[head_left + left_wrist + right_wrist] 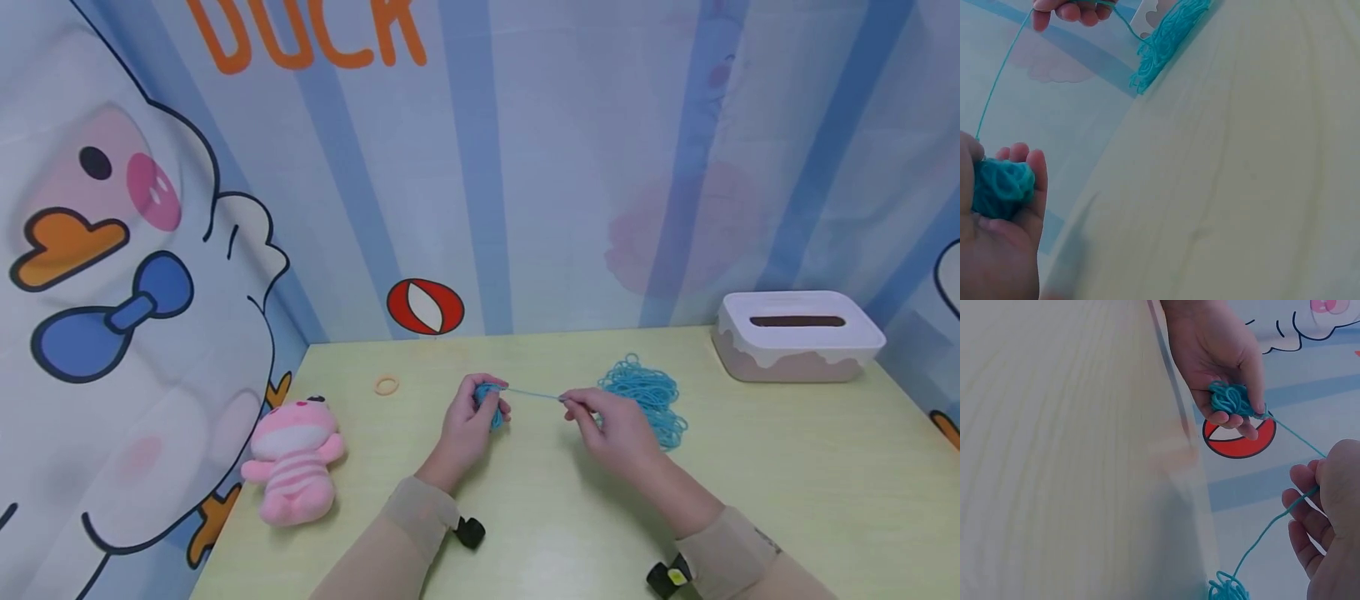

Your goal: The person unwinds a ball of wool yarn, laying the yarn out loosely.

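Note:
My left hand [468, 421] grips a small bundle of teal yarn [1005, 187], with the fingers curled round it and the thumb over it. From that bundle a taut strand [534, 393] runs across to my right hand [618, 429], which pinches it between thumb and fingertips. Beyond the right hand the strand droops to a loose heap of the same yarn [648, 400] on the table, partly behind that hand in the head view. In the right wrist view only the heap's edge [1229, 589] shows.
A pink striped plush toy [296, 462] lies on the table [540, 517] at the left. Behind it is a small orange ring [386, 385]. At the back right stands a white and beige tissue box [798, 337]. A printed cloth [562, 167] hangs behind the table.

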Demonstrator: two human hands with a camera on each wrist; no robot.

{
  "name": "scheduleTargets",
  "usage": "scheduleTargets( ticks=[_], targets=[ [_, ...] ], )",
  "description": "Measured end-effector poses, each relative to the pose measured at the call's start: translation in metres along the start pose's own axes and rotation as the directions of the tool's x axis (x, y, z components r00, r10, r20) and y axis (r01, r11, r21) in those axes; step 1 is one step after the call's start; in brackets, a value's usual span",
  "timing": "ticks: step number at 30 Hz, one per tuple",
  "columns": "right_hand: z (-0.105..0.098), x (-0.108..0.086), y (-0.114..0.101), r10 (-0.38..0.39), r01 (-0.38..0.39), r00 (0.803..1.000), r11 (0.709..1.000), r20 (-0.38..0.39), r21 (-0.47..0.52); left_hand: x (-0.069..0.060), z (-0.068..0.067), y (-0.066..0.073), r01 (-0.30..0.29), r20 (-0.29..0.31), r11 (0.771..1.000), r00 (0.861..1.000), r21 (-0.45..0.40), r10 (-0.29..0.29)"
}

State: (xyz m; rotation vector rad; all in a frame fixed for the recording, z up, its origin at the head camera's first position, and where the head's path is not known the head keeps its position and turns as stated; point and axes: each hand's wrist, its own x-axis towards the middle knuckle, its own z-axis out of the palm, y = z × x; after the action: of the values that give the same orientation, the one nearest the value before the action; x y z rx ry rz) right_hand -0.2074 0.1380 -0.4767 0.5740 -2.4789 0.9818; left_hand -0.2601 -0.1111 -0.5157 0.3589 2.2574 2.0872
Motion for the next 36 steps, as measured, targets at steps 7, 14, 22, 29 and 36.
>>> scheduleTargets(
  ticks=[7, 14, 22, 29, 36],
  targets=[
    [-0.009, -0.001, 0.004, -0.022, 0.021, 0.999, 1.000, -0.044, -0.007, -0.001, -0.003, 0.001, -0.044, -0.057, 0.999, 0.997, 0.023, 0.045],
    [-0.024, -0.005, 0.016, -0.035, 0.030, 0.993, 0.998, -0.116, -0.046, -0.004, -0.003, 0.007, -0.052, -0.103, 0.997, 0.993, 0.049, 0.057],
    [-0.047, -0.016, 0.038, 0.039, -0.051, 0.989, 0.996, -0.146, -0.080, -0.002, -0.002, 0.007, -0.041, -0.158, 0.998, 0.986, 0.044, 0.047],
    [-0.064, -0.027, 0.053, 0.104, -0.119, 0.978, 0.990, -0.179, -0.072, -0.002, -0.002, 0.005, -0.025, -0.160, 0.999, 0.987, 0.032, 0.030],
    [-0.069, -0.033, 0.060, 0.143, -0.155, 0.979, 0.985, -0.145, -0.080, -0.001, -0.003, 0.005, -0.032, -0.103, 0.996, 0.994, -0.078, 0.024]
  ],
)
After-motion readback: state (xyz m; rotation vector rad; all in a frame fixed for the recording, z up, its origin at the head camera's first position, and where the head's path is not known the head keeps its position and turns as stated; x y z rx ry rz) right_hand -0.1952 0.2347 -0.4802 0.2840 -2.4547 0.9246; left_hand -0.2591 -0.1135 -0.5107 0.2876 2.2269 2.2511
